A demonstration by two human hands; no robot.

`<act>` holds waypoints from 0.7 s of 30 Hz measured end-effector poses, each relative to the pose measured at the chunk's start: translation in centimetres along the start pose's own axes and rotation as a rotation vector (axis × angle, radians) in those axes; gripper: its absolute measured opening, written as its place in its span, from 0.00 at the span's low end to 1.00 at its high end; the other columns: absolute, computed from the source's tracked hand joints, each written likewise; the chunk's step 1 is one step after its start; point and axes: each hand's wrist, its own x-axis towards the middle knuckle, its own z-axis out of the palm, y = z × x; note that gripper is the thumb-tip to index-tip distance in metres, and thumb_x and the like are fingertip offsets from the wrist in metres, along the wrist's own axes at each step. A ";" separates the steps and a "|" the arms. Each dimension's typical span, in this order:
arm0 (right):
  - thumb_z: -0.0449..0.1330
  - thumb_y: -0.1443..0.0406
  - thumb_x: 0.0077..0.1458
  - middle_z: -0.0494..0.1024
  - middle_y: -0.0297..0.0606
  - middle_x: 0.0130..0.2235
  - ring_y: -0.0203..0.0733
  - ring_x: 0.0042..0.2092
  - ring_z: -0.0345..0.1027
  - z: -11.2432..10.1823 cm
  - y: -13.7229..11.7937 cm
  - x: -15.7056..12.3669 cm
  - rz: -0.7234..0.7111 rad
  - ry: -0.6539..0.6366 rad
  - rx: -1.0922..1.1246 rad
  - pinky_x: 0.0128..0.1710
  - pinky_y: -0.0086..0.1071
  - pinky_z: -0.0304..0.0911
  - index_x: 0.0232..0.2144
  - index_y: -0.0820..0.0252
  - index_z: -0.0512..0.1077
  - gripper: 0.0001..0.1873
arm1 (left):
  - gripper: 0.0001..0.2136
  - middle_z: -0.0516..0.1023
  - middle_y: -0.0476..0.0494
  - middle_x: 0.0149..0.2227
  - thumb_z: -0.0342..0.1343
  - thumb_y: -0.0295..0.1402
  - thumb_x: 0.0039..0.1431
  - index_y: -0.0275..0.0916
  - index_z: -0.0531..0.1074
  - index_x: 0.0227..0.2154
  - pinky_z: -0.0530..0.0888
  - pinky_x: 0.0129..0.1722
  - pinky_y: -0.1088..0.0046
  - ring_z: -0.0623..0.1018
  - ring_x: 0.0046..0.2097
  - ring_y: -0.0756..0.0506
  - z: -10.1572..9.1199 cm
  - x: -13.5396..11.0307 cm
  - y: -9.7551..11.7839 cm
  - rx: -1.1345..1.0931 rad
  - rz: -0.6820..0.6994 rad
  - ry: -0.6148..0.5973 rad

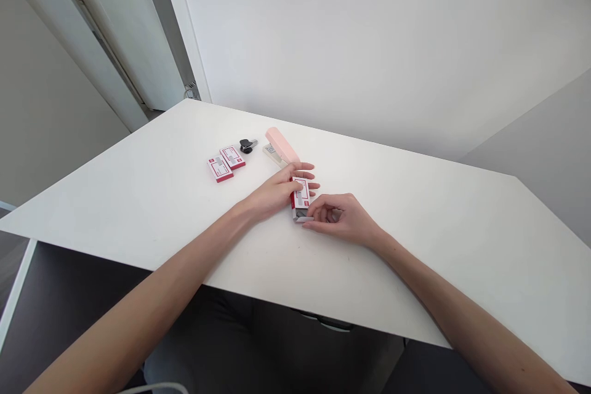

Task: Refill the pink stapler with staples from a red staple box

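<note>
My left hand [281, 188] is closed around a small red-and-white staple box [301, 197], its thumb lying across the printed face. The near end of that box is open, with a white flap folded out and grey staples [301, 213] showing inside. At this end my right hand [339, 215] has its fingers curled, and the flap's edge lies between thumb and fingertips. Just beyond my left hand rests a pink stapler [282, 146], its top raised and its near end partly hidden by my fingers.
Two more red-and-white boxes [220, 168] lie side by side to the left on the white table [406, 197]. Behind them sits a black staple remover [246, 146]. A white wall [346, 43] borders the table's far edge.
</note>
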 end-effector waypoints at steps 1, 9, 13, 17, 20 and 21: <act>0.72 0.52 0.57 0.75 0.31 0.27 0.36 0.27 0.65 0.0 0.0 0.0 -0.006 0.010 -0.003 0.28 0.33 0.63 0.36 0.54 0.78 0.15 | 0.22 0.72 0.37 0.58 0.55 0.21 0.58 0.42 0.72 0.55 0.75 0.61 0.52 0.79 0.59 0.39 0.0 0.0 0.0 0.003 -0.004 -0.002; 0.70 0.56 0.60 0.72 0.28 0.26 0.36 0.26 0.62 0.3 0.4 -0.1 -0.067 0.077 -0.053 0.27 0.33 0.61 0.40 0.51 0.72 0.12 | 0.22 0.70 0.37 0.62 0.55 0.22 0.58 0.43 0.71 0.55 0.76 0.61 0.53 0.79 0.58 0.39 0.3 -0.3 0.6 -0.013 -0.054 -0.003; 0.68 0.56 0.62 0.72 0.30 0.26 0.36 0.26 0.61 0.4 0.4 -0.2 -0.079 0.081 -0.103 0.27 0.34 0.60 0.39 0.52 0.75 0.09 | 0.20 0.71 0.36 0.60 0.55 0.22 0.59 0.42 0.71 0.54 0.74 0.63 0.51 0.78 0.61 0.38 0.5 -0.5 0.8 -0.077 -0.052 -0.009; 0.66 0.57 0.63 0.72 0.31 0.27 0.36 0.27 0.60 0.4 0.2 -0.1 -0.102 0.069 -0.126 0.27 0.33 0.59 0.38 0.52 0.79 0.07 | 0.21 0.72 0.36 0.58 0.56 0.21 0.59 0.41 0.71 0.55 0.73 0.64 0.48 0.79 0.59 0.37 0.5 -0.6 0.8 -0.117 -0.051 -0.001; 0.66 0.57 0.63 0.73 0.32 0.27 0.36 0.27 0.60 0.4 0.2 -0.1 -0.115 0.069 -0.127 0.27 0.33 0.59 0.37 0.52 0.80 0.07 | 0.21 0.72 0.36 0.57 0.55 0.21 0.59 0.41 0.70 0.55 0.74 0.64 0.49 0.80 0.58 0.38 0.6 -0.6 0.8 -0.123 -0.067 0.006; 0.66 0.57 0.63 0.73 0.32 0.28 0.36 0.27 0.60 0.4 0.3 -0.1 -0.118 0.074 -0.128 0.27 0.33 0.59 0.37 0.52 0.80 0.06 | 0.21 0.72 0.36 0.57 0.55 0.20 0.60 0.41 0.70 0.55 0.74 0.63 0.50 0.80 0.58 0.38 0.6 -0.6 0.9 -0.122 -0.071 0.006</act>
